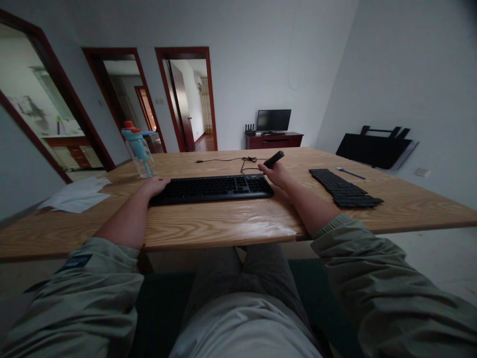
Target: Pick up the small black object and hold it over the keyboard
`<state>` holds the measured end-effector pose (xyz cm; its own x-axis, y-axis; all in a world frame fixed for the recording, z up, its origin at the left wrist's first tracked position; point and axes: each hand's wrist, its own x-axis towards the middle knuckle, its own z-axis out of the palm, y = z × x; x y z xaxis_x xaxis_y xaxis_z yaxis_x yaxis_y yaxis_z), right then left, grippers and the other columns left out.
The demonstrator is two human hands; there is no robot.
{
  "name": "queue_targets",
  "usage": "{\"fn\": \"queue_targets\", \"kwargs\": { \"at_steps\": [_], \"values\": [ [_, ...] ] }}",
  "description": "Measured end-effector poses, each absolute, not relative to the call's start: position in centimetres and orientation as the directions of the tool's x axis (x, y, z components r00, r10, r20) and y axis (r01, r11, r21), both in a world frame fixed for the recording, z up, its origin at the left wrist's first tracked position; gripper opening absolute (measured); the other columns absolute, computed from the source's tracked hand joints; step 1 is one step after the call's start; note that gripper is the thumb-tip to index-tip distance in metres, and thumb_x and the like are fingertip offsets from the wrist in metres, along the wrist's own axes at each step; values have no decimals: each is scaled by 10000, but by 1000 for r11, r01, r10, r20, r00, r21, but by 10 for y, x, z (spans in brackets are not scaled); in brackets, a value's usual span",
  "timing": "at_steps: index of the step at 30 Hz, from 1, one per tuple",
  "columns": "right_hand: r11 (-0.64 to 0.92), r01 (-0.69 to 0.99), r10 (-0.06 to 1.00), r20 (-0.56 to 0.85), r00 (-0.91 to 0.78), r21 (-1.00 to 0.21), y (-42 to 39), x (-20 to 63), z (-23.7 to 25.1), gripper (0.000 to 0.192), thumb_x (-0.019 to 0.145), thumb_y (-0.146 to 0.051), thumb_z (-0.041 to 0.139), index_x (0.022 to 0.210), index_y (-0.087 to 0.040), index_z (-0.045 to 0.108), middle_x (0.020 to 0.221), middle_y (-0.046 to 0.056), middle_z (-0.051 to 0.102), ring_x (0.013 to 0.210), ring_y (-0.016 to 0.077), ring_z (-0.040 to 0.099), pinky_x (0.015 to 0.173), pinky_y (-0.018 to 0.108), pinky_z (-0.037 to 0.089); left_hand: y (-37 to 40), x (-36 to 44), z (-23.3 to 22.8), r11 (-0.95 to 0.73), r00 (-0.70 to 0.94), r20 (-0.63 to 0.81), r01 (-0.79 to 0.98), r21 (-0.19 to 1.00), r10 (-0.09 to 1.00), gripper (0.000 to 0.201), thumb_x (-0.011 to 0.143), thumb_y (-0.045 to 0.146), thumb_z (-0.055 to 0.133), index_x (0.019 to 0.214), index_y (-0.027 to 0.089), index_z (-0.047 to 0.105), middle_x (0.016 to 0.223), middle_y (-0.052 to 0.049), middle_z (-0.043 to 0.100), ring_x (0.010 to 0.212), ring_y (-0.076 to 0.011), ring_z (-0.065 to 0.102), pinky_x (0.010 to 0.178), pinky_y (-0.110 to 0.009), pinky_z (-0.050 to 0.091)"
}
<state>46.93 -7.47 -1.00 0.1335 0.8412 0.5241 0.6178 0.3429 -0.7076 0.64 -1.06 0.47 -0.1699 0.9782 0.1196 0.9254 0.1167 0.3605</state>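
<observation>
A black keyboard (212, 188) lies lengthwise on the wooden table in front of me. My left hand (155, 186) is closed on its left end, fingers along the back corner. Beyond the keyboard's right end, my right hand (276, 174) is wrapped around a short black stick-shaped tool (274, 159); its exact kind is not clear. The tool tilts up to the right, and its lower end is partly hidden by my fingers. Behind the keyboard, its thin black cable (249, 159) is bunched in a loop, with the plug toward the left.
To the right lie dark keycap-like pieces (341, 189) in rows and a blue-and-white brush (350, 172). A water bottle (139, 154) stands at the back left, near white paper sheets (80, 195). A folded black table (376, 149) leans on the right wall.
</observation>
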Motion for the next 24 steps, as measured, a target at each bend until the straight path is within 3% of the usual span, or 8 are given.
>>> {"fn": "queue_targets", "kwargs": {
  "at_steps": [6, 13, 24],
  "values": [
    [431, 630, 792, 605, 78, -645, -70, 472, -14, 245, 855, -441, 620, 788, -205, 612, 753, 49, 669, 748, 226, 615, 733, 329, 471, -10, 5, 4, 98, -157, 128, 921, 376, 979, 419, 896, 455, 496, 1074, 166, 742, 1182, -142, 716, 1119, -319, 648, 972, -380, 496],
    [276, 667, 853, 496, 162, -692, -74, 473, -12, 275, 850, -433, 594, 714, -195, 579, 720, 71, 651, 709, 223, 603, 718, 340, 462, -9, 4, 4, 91, -147, 128, 927, 365, 981, 435, 894, 449, 492, 1097, 155, 739, 1169, -143, 724, 1112, -316, 652, 970, -383, 497],
    [352, 699, 822, 563, 88, -623, -68, 471, -11, 164, 862, -308, 581, 746, -192, 575, 724, 33, 633, 719, 198, 603, 673, 291, 459, -6, 4, 2, 104, -160, 134, 930, 353, 978, 430, 879, 445, 508, 1044, 134, 754, 1108, -148, 742, 1009, -294, 691, 870, -338, 531]
  ]
}}
